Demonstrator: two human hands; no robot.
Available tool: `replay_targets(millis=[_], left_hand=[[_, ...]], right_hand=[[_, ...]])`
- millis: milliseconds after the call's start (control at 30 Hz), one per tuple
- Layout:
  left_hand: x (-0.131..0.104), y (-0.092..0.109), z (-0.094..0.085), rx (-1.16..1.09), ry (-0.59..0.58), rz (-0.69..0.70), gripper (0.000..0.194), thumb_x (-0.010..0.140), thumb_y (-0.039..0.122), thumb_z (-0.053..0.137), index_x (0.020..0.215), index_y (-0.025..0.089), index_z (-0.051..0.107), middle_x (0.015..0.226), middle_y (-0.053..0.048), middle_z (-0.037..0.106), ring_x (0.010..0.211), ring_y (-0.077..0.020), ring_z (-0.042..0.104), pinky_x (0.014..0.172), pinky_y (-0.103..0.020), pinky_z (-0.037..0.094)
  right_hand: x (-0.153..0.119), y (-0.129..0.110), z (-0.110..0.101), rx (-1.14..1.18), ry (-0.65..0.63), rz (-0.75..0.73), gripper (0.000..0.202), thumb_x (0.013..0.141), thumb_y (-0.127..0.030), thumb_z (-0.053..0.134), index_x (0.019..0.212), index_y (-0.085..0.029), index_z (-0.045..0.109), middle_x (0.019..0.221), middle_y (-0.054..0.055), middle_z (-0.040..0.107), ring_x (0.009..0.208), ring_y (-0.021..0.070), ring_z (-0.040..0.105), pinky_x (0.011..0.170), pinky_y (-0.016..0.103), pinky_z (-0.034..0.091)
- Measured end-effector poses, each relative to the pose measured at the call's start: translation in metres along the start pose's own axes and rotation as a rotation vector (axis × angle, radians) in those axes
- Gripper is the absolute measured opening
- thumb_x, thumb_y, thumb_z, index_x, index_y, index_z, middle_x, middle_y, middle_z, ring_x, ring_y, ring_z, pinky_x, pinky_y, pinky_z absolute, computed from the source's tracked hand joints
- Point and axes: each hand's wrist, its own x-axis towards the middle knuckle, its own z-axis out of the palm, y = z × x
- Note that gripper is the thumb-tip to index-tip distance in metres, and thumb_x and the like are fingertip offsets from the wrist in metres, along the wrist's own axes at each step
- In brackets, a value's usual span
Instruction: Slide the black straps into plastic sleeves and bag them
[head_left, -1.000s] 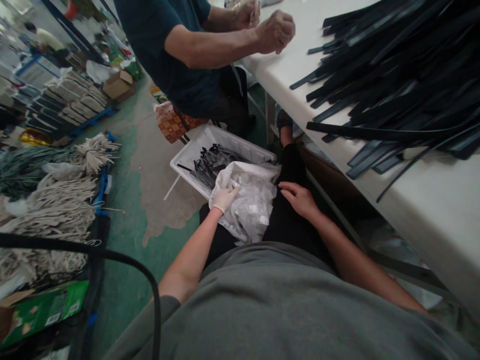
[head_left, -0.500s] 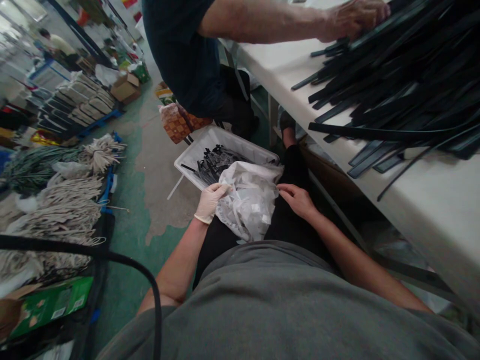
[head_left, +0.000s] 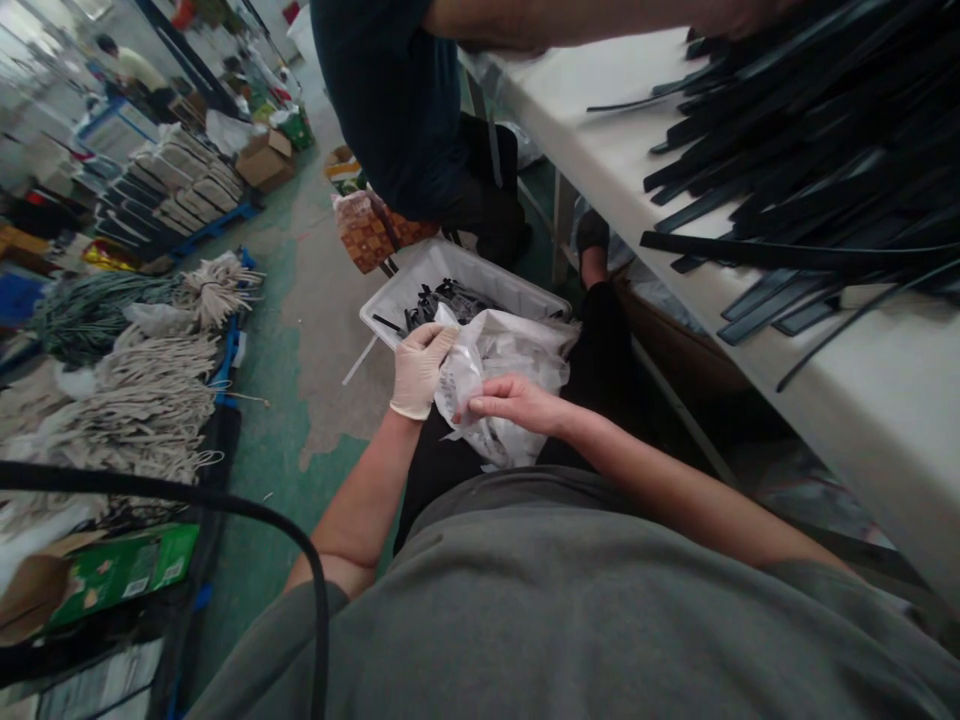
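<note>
Seemingly for steadiness, gloved left hand (head_left: 416, 372) and bare right hand (head_left: 519, 403), both nearly closed, pinch printed plastic film (head_left: 458, 372), lap (head_left: 435, 455) beneath propping white bag (head_left: 525, 332).

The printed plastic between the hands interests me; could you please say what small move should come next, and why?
I would probably ease the right hand slightly away from the left hand to spread the printed plastic: the gloved left holds its upper part, the bare right pinches lower down, and it looks creased between them.
</note>
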Motion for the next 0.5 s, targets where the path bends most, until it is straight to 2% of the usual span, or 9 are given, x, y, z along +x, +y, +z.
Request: replay_targets(millis=[67, 100, 167, 233, 300, 367, 433, 500], left_hand=[[0.008, -0.013, 0.0, -0.088, 0.007, -0.112, 0.046, 0.072, 0.06, 0.071, 0.084, 0.015, 0.067, 0.073, -0.001, 0.065, 0.066, -0.0131, 0.06, 0.061, -0.023, 0.046], [0.008, -0.02, 0.0, -0.127, -0.027, -0.203, 0.054, 0.075, 0.067, 0.064, 0.089, 0.015, 0.067, 0.077, -0.004, 0.067, 0.07, -0.0153, 0.063, 0.064, -0.025, 0.049], [-0.002, -0.034, 0.0, -0.159, -0.177, -0.405, 0.069, 0.077, 0.077, 0.05, 0.097, 0.013, 0.066, 0.084, -0.01, 0.07, 0.078, -0.0206, 0.067, 0.07, -0.03, 0.052], [-0.021, -0.045, 0.003, -0.164, -0.349, -0.522, 0.074, 0.073, 0.08, 0.053, 0.102, 0.013, 0.067, 0.087, -0.012, 0.071, 0.082, -0.0241, 0.068, 0.073, -0.034, 0.053], [-0.043, -0.055, 0.006, -0.174, -0.446, -0.533, 0.068, 0.067, 0.071, 0.069, 0.104, 0.014, 0.068, 0.088, -0.011, 0.072, 0.082, -0.0241, 0.069, 0.077, -0.035, 0.053], [-0.062, -0.06, 0.009, -0.158, -0.445, -0.518, 0.058, 0.064, 0.058, 0.079, 0.1, 0.014, 0.069, 0.083, -0.008, 0.072, 0.076, -0.0214, 0.068, 0.078, -0.033, 0.053], [-0.075, -0.06, 0.011, -0.102, -0.408, -0.499, 0.049, 0.067, 0.052, 0.078, 0.096, 0.013, 0.071, 0.076, -0.006, 0.071, 0.071, -0.0185, 0.066, 0.075, -0.03, 0.052], [-0.084, -0.057, 0.012, -0.053, -0.371, -0.456, 0.047, 0.074, 0.052, 0.071, 0.1, 0.013, 0.072, 0.075, -0.005, 0.07, 0.071, -0.0175, 0.065, 0.074, -0.029, 0.051]], right_hand=[[-0.002, 0.004, -0.002, 0.13, 0.095, 0.061, 0.036, 0.08, -0.053, 0.068, 0.089, -0.018, 0.075, 0.091, 0.005, 0.076, 0.086, 0.0189, 0.07, 0.083, 0.033, 0.053], [-0.003, 0.005, -0.004, 0.182, 0.163, 0.084, 0.036, 0.079, -0.053, 0.069, 0.088, -0.019, 0.075, 0.091, 0.005, 0.076, 0.083, 0.0181, 0.07, 0.079, 0.032, 0.054], [-0.003, 0.008, -0.01, 0.233, 0.319, 0.102, 0.034, 0.075, -0.052, 0.073, 0.085, -0.019, 0.074, 0.086, 0.004, 0.075, 0.077, 0.0162, 0.068, 0.073, 0.029, 0.054], [-0.002, 0.011, -0.019, 0.227, 0.445, 0.1, 0.032, 0.073, -0.05, 0.074, 0.08, -0.018, 0.074, 0.079, 0.003, 0.074, 0.068, 0.0143, 0.064, 0.066, 0.027, 0.052], [0.0, 0.013, -0.027, 0.209, 0.508, 0.104, 0.03, 0.075, -0.048, 0.073, 0.079, -0.018, 0.074, 0.077, 0.003, 0.072, 0.064, 0.0139, 0.061, 0.062, 0.027, 0.05], [0.002, 0.013, -0.034, 0.179, 0.55, 0.108, 0.027, 0.076, -0.045, 0.07, 0.08, -0.018, 0.075, 0.08, 0.004, 0.072, 0.067, 0.0147, 0.062, 0.061, 0.026, 0.049], [0.003, 0.011, -0.036, 0.135, 0.583, 0.116, 0.023, 0.078, -0.04, 0.068, 0.08, -0.018, 0.075, 0.081, 0.003, 0.072, 0.072, 0.0142, 0.062, 0.062, 0.024, 0.047], [0.002, 0.008, -0.034, 0.081, 0.589, 0.134, 0.02, 0.081, -0.034, 0.064, 0.079, -0.017, 0.074, 0.077, 0.002, 0.071, 0.071, 0.0125, 0.061, 0.062, 0.022, 0.045]])
